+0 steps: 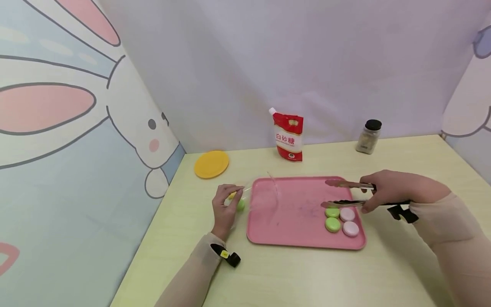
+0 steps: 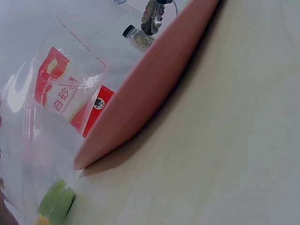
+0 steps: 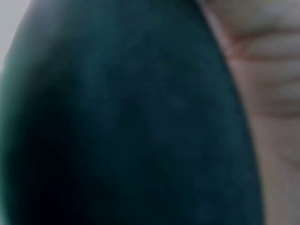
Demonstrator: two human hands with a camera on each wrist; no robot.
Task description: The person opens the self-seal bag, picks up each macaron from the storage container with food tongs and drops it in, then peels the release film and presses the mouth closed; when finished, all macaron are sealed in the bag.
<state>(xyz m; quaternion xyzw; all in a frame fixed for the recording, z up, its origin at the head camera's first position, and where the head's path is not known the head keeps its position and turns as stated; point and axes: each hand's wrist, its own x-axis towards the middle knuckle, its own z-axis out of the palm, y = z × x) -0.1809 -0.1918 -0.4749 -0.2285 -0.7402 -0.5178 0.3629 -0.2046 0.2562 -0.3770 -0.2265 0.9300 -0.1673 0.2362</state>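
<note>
My left hand (image 1: pixel 225 209) pinches the edge of a clear plastic bag (image 2: pixel 37 145) at the left side of a pink tray (image 1: pixel 291 236). Inside the bag sit a green macaron (image 2: pixel 57 201) and something yellow, partly hidden by the fingers. With my right hand (image 1: pixel 395 189) I grip tongs (image 1: pixel 347 184), their metal arms spread apart over the tray's right half. The lower arm overlaps one of two green macarons (image 1: pixel 333 224); two pale pink macarons (image 1: pixel 350 229) lie beside them. A dark blurred tongs handle (image 3: pixel 131 122) fills most of the right wrist view.
Behind the tray stands a red and white sugar pouch (image 1: pixel 289 138). A black-lidded jar (image 1: pixel 368 138) is at the back right, and a yellow plate (image 1: pixel 211 164) lies at the back left. A rabbit-patterned wall (image 1: pixel 76 204) borders the table's left edge.
</note>
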